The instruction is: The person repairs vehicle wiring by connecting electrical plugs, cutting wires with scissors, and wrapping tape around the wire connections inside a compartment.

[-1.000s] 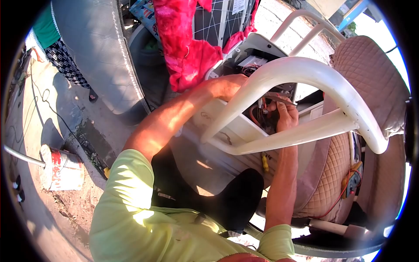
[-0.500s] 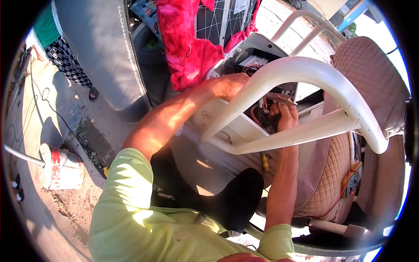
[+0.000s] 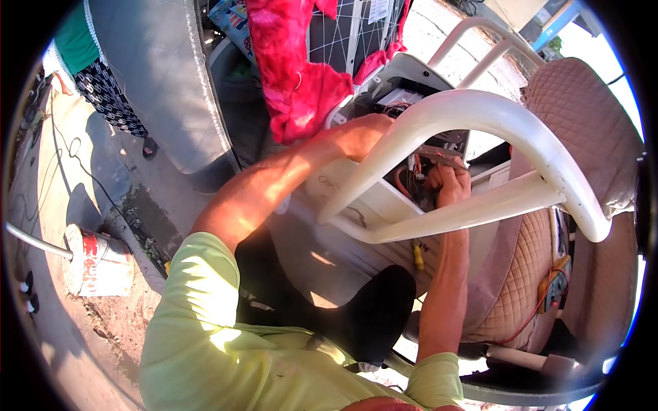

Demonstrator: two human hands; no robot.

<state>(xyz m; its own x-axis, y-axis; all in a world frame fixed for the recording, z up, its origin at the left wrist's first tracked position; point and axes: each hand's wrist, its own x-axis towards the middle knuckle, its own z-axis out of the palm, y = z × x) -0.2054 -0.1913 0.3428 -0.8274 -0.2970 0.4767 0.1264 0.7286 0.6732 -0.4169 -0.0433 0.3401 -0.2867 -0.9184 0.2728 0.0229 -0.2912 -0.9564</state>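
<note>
My left hand [image 3: 373,131] reaches over the edge of an open white compartment [image 3: 353,198], and its fingers are hidden behind a thick white tube frame [image 3: 466,106]. Beyond the tube, my right hand [image 3: 452,183] is closed, thumb and fingers pinched together among wires [image 3: 404,179]; what they hold is too small to make out. A flat, thin dark tool [image 3: 439,155] lies across just above those fingertips; whose grip it is in cannot be seen. Farther back in the compartment sits a silver box [image 3: 401,97] with wires beside it.
A yellow-handled tool [image 3: 419,255] is below the compartment. A multimeter [image 3: 556,284] with a red lead rests by the quilted seat [image 3: 524,274]. Pink cloth [image 3: 295,75] hangs beside a wire grille. At left are a grey padded panel [image 3: 154,75], a person in patterned trousers [image 3: 110,96] and a bucket [image 3: 103,264].
My right hand has shifted slightly, its fingers curling closer together near the wires. My left arm stays almost where it was.
</note>
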